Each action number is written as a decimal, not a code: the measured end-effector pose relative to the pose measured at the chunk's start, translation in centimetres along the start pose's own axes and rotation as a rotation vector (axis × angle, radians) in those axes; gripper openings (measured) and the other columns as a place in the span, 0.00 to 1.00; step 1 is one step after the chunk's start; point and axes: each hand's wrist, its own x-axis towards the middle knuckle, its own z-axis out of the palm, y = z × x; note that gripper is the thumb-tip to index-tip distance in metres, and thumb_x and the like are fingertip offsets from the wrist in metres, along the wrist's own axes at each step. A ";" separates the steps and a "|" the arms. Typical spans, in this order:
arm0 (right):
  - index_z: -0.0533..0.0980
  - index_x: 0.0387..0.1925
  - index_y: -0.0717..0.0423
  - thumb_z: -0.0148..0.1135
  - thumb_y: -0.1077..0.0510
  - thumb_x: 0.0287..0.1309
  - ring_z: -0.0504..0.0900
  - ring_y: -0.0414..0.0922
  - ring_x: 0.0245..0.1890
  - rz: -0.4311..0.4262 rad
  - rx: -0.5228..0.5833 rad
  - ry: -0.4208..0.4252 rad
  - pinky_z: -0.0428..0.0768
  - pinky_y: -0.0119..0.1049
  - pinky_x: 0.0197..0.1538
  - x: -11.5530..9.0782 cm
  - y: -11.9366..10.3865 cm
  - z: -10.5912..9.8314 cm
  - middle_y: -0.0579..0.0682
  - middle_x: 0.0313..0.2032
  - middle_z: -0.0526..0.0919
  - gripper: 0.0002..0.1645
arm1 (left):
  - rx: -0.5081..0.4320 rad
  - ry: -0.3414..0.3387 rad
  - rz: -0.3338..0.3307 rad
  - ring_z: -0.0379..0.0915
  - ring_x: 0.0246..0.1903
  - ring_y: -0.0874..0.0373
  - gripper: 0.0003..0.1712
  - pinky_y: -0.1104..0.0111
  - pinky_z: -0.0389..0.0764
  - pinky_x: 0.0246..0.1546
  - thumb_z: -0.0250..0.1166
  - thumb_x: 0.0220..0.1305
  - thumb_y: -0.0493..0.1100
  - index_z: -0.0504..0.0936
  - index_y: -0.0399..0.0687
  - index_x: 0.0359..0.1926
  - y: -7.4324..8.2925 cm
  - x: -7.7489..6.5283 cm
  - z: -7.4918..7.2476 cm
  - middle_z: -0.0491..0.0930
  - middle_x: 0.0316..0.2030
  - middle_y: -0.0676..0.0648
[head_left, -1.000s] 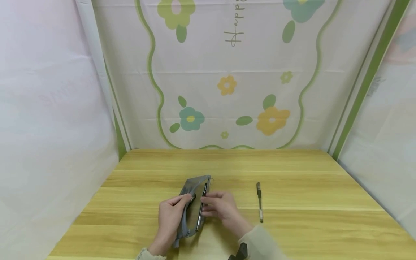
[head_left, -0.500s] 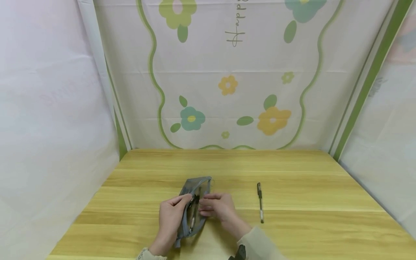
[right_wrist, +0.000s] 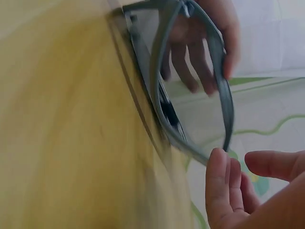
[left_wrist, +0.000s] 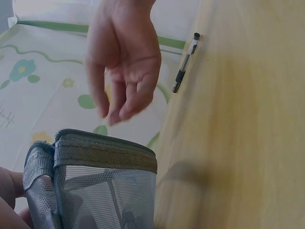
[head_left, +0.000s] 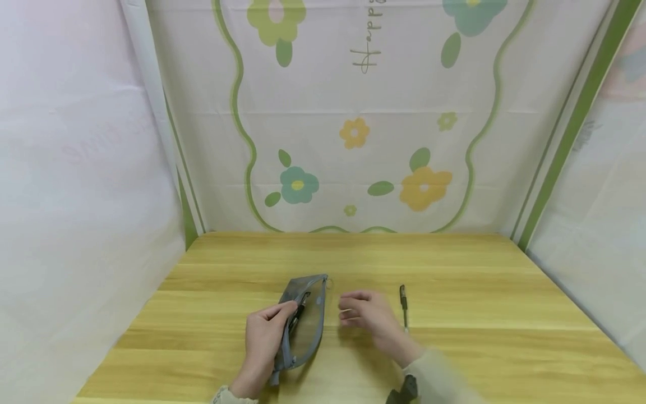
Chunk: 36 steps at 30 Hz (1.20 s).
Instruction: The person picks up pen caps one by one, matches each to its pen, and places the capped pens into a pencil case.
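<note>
My left hand [head_left: 267, 334] pinches one edge of a grey mesh pencil case [head_left: 307, 348], whose zipped mouth gapes toward the right. Through the mesh a dark pen [head_left: 298, 315] shows inside, near the left thumb; the right wrist view also shows a pen lying along the bottom of the case. My right hand [head_left: 370, 317] hovers over the table to the right of the case, fingers loosely bent and holding nothing. Just beyond it a black-capped pen [head_left: 404, 300] lies on the wood, its lower end hidden by the right wrist.
The wooden table [head_left: 479, 269] runs back to a white cloth wall [head_left: 313, 101] printed with flowers. White cloth sides [head_left: 86, 196] close it in at left and right. A small metal ring [head_left: 330, 284] hangs from the case's far corner.
My right hand lets a pen down into the pencil case, then withdraws to the right toward the pen on the table. The left hand keeps its hold on the case.
</note>
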 end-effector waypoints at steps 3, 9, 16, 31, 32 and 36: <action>0.74 0.51 0.75 0.65 0.63 0.61 0.83 0.57 0.40 -0.022 -0.050 0.053 0.84 0.46 0.45 -0.4 -0.5 -2.8 0.67 0.44 0.81 0.21 | 0.005 0.000 -0.005 0.75 0.55 0.49 0.13 0.53 0.73 0.58 0.72 0.59 0.48 0.90 0.45 0.40 0.0 0.1 0.0 0.85 0.43 0.48; 0.71 0.55 0.74 0.68 0.60 0.60 0.81 0.58 0.47 -0.046 -0.197 0.143 0.81 0.48 0.52 -1.6 -2.0 -8.6 0.61 0.47 0.80 0.27 | 0.017 0.006 -0.005 0.75 0.55 0.49 0.12 0.53 0.73 0.58 0.72 0.59 0.47 0.90 0.45 0.39 -0.1 0.3 0.0 0.86 0.43 0.48; 0.64 0.64 0.73 0.70 0.55 0.60 0.78 0.52 0.54 -0.054 -0.323 0.134 0.74 0.48 0.60 -1.4 -3.4 -14.1 0.66 0.60 0.72 0.39 | 0.022 -0.006 0.000 0.76 0.54 0.49 0.12 0.53 0.73 0.58 0.72 0.59 0.48 0.90 0.45 0.40 -0.3 0.4 0.1 0.86 0.43 0.48; 0.62 0.65 0.73 0.77 0.62 0.46 0.74 0.60 0.57 0.005 -0.496 0.007 0.74 0.53 0.59 1.5 -1.2 -14.5 0.67 0.59 0.73 0.48 | 0.002 -0.048 0.017 0.76 0.55 0.49 0.13 0.54 0.73 0.58 0.70 0.62 0.48 0.90 0.45 0.42 0.1 0.3 -0.1 0.85 0.44 0.48; 0.63 0.65 0.73 0.78 0.63 0.45 0.75 0.59 0.56 0.004 -0.508 0.006 0.75 0.52 0.58 1.6 -1.2 -14.4 0.66 0.58 0.74 0.49 | 0.002 -0.052 0.017 0.75 0.55 0.49 0.13 0.54 0.73 0.58 0.70 0.62 0.48 0.89 0.45 0.42 0.0 0.3 0.0 0.85 0.44 0.48; 0.66 0.63 0.71 0.81 0.64 0.39 0.77 0.55 0.51 -0.015 -0.567 -0.026 0.79 0.49 0.53 2.0 -1.1 -14.1 0.61 0.56 0.77 0.49 | 0.008 -0.039 0.011 0.75 0.55 0.49 0.13 0.53 0.73 0.58 0.71 0.61 0.49 0.90 0.45 0.41 -0.1 0.2 0.1 0.85 0.44 0.48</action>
